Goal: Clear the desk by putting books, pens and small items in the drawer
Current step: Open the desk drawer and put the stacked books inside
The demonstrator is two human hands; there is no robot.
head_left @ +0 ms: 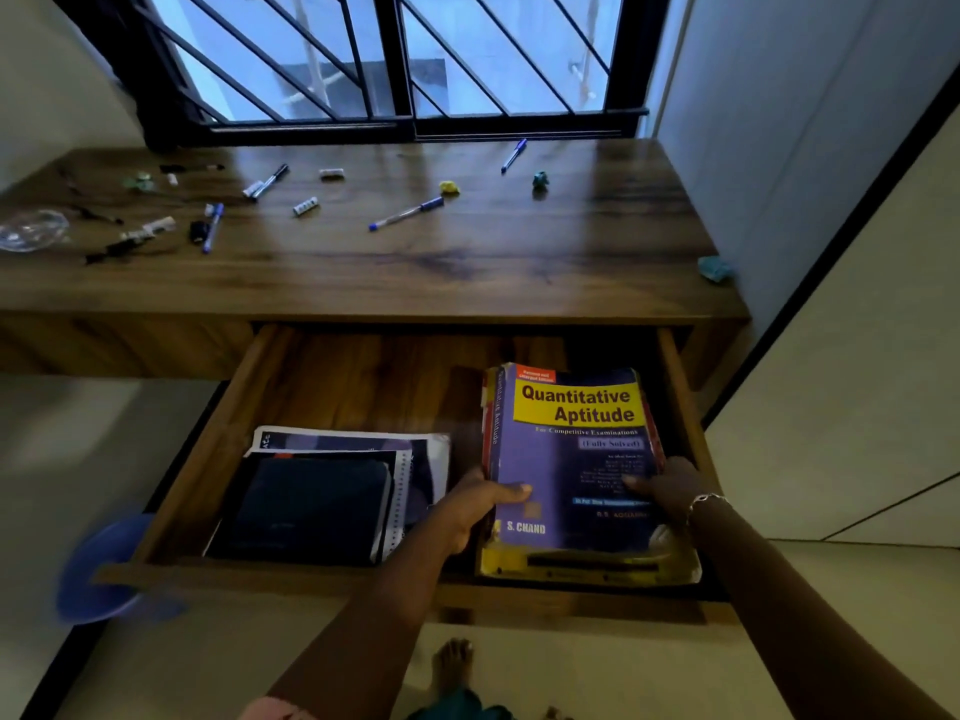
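A thick purple and yellow book titled Quantitative Aptitude (pixel 571 459) lies in the right half of the open wooden drawer (pixel 363 387), on top of a yellow-edged book. My left hand (pixel 478 506) grips its spine side with the thumb on the cover. My right hand (pixel 670 485) holds its right edge, thumb on the cover. A dark notebook stack (pixel 322 501) fills the drawer's left half. On the desk (pixel 467 262) lie several pens, one blue pen (pixel 408 213) near the middle, another blue pen (pixel 514 154) at the back.
Small items are scattered over the desk's left part: erasers, caps, a clear plastic piece (pixel 31 228). A yellow lump (pixel 449 187) and green lumps (pixel 540 180) sit right of centre, a teal one (pixel 716 267) at the right edge. A blue bowl (pixel 98 569) sits below the drawer's left corner.
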